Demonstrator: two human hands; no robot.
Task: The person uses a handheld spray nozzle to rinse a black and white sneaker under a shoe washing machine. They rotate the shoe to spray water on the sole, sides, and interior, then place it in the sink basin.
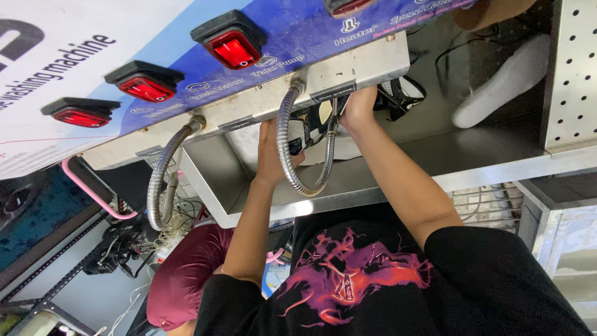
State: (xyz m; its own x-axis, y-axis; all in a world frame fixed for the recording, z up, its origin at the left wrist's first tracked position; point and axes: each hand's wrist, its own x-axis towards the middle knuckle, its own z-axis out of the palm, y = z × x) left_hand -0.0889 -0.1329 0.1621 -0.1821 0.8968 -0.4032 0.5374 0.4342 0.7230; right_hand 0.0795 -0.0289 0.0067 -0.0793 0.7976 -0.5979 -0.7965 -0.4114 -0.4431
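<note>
Both my arms reach forward into a stainless steel basin [398, 168] beneath a blue control panel [311, 34]. My left hand [272, 152] grips the near side of a black, white and tan sneaker [311, 121]. My right hand [360, 106] closes on its far side, right under the panel's edge. A flexible metal hose [287, 155] loops down from the panel and crosses in front of my left hand and the sneaker. Much of the sneaker is hidden by hands and hose.
Three red rocker switches [233, 48] stand on the panel. A second metal hose [163, 177] and a pink tube [93, 194] hang at left. A white sock-like object [504, 81] lies in the basin at right. A maroon cushion [186, 274] sits below, perforated steel wall [572, 74] at right.
</note>
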